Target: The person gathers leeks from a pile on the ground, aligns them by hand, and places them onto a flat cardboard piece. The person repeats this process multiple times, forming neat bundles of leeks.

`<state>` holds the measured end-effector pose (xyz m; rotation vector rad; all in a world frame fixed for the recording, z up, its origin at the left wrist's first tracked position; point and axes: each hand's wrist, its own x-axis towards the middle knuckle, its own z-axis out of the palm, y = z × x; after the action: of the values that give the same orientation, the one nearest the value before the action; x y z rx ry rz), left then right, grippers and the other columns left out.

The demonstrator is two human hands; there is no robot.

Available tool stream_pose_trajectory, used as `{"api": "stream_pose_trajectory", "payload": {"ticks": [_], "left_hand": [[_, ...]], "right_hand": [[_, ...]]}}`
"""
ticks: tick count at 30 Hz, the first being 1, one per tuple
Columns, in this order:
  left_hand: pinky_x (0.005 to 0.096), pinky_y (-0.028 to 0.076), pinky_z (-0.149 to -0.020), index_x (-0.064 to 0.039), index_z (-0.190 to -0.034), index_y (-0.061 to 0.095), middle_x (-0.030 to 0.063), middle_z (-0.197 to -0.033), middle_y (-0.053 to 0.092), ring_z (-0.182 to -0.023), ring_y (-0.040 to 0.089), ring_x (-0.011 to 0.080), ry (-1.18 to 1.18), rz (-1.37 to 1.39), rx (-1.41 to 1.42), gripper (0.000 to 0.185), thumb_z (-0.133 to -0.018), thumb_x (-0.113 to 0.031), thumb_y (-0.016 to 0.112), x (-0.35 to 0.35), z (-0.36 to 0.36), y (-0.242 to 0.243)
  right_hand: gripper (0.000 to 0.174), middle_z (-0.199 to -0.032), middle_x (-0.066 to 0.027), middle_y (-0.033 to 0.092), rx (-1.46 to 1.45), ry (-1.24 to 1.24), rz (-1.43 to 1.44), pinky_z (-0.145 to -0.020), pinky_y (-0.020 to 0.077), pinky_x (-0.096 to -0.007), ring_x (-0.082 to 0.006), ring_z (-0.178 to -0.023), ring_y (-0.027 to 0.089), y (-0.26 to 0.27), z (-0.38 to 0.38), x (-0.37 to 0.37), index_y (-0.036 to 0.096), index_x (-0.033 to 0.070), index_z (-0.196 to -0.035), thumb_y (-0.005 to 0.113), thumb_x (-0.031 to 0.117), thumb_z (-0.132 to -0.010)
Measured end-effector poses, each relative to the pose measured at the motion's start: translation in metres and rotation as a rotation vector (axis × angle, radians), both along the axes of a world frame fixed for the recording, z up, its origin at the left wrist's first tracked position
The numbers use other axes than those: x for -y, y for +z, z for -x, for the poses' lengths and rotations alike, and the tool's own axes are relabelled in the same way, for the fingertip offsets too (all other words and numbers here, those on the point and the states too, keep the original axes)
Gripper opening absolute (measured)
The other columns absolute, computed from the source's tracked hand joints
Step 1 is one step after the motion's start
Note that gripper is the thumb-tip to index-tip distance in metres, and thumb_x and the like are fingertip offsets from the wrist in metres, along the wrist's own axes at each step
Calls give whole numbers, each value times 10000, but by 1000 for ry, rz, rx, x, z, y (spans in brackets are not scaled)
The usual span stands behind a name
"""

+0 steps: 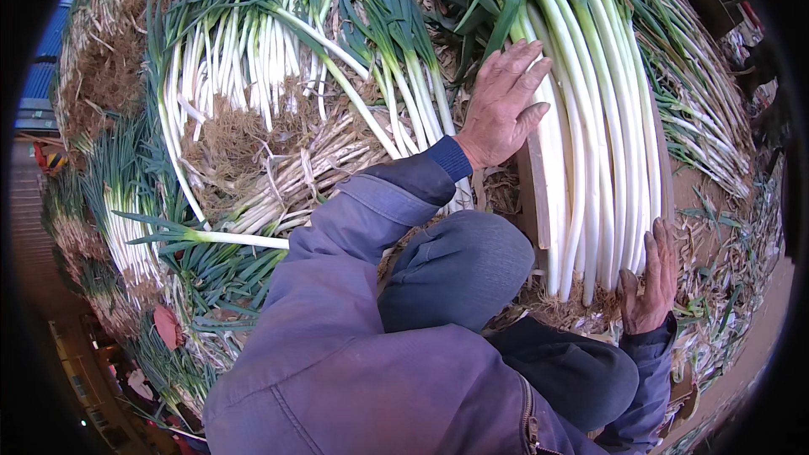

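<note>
A row of long white-stemmed leeks or large green onions (pixel 591 126) lies side by side before me on a wooden frame or trough (pixel 537 202), green leaves at the top, roots at the bottom. My left hand (pixel 505 104) rests with its fingers on the left edge of the row, partway up the stems, thumb apart. Down by the root ends, on the right, my right hand (pixel 651 281) has its fingers stretched upward along the outer side of the stems. Neither hand is closed round a stem. The palm side of my left hand is hidden.
Bunches of stalks with roots (pixel 246 76) lie at the upper left, above a heap of thinner, dry-skinned stalks (pixel 316 170). A single stalk (pixel 240 239) lies by my left sleeve. More stalks (pixel 701 95) lie at the right, with peelings and leaf scraps (pixel 714 278) on the ground.
</note>
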<state>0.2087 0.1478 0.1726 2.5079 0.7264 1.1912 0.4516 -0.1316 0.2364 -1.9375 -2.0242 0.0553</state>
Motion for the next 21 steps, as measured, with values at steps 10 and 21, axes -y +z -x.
{"api": "stream_pose_trajectory", "payload": {"ticks": [10,21], "left_hand": [[451,431,-1001,-6,-1223,611,198,-1253,547,-1170,512,363,1209,474,-287,426,-846,-187,695,-127,320,-104],[461,355,-1082,68,-1358,412,215,-1383,446,-1301,417,367,1404,782,-458,614,-882,-258,623,-200,409,-130]], "right_hand": [[335,-1170,-195,655,52,485,12,-940,509,-449,-372,-1118,629,49,108,-145,627,-21,-1101,676,-17,-770],[277,-1088,-99,668,224,688,272,-833,472,-404,-277,-972,615,-30,142,-209,652,51,-1007,631,128,-742]]}}
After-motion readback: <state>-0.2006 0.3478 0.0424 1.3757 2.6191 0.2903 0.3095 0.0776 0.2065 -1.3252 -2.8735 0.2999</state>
